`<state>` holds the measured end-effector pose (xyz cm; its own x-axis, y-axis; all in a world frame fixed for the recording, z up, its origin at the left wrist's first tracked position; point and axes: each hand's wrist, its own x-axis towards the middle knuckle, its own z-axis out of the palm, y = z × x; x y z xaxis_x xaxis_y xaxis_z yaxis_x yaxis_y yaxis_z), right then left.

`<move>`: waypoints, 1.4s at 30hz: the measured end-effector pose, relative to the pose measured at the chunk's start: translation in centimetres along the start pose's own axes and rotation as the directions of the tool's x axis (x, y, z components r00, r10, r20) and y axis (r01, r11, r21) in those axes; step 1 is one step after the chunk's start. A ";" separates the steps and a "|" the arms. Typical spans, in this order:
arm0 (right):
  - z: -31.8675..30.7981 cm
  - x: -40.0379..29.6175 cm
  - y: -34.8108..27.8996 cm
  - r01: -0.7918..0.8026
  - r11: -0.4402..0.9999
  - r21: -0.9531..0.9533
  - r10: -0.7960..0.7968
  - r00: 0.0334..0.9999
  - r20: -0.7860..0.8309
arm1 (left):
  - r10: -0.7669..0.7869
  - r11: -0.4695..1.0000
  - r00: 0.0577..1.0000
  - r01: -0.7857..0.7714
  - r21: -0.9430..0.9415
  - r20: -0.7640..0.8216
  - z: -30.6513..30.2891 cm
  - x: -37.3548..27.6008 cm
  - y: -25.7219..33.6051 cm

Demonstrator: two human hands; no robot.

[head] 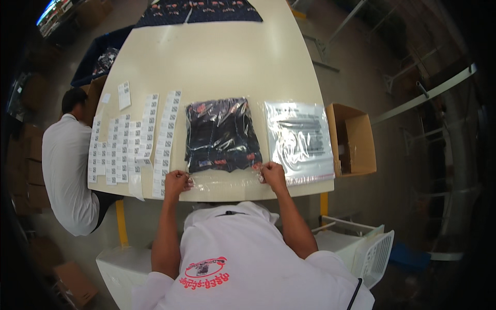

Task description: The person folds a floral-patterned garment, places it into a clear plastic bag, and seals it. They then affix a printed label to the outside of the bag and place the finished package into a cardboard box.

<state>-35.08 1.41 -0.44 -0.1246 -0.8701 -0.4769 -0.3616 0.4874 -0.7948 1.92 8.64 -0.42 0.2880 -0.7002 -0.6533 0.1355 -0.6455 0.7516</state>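
Note:
A folded dark garment with small red and blue prints (221, 133) lies inside a clear plastic bag (228, 180) at the near side of the table. My left hand (178, 183) pinches the bag's near left corner. At the near right corner, my right hand (273, 175) has the bag's edge between its fingers. The strip of film between my hands is flat and holds no cloth. Right of the garment rests a stack of clear printed plastic bags (298, 141), close to my right hand. Strips of white labels with printed codes (166, 143) lie to the left.
The pale table (228, 62) carries more dark printed cloth (199, 11) at its far end. An open cardboard box (352, 143) stands against the right edge. At the left edge sit a person in white (69, 166) and a blue bin (87, 64). A white plastic basket (374, 259) is behind right.

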 end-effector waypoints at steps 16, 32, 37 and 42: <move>-3.6 -2.8 0.5 -0.156 0.717 0.679 -0.113 0.935 0.335 | 0.090 0.945 0.959 0.003 -0.326 0.270 -3.9 -3.1 0.7; -1.4 -2.3 0.9 0.069 0.782 0.619 -0.126 0.991 0.048 | 0.156 0.878 0.987 -0.118 -0.463 0.044 -2.1 -1.3 -1.9; -0.4 -2.5 0.6 0.226 0.756 0.614 -0.243 0.968 -0.058 | 0.302 0.851 0.947 -0.321 -0.416 -0.112 -1.3 -0.6 -2.8; 0.2 -2.4 0.9 0.223 0.775 0.592 -0.204 0.974 -0.100 | 0.261 0.875 0.944 -0.319 -0.363 -0.199 -0.1 -1.3 -2.3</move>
<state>-34.89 3.96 -0.10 -0.1400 -0.9540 -0.2650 0.2388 0.2272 -0.9441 1.39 11.04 -1.29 0.4964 -0.7692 -0.4023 0.3709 -0.2310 0.8995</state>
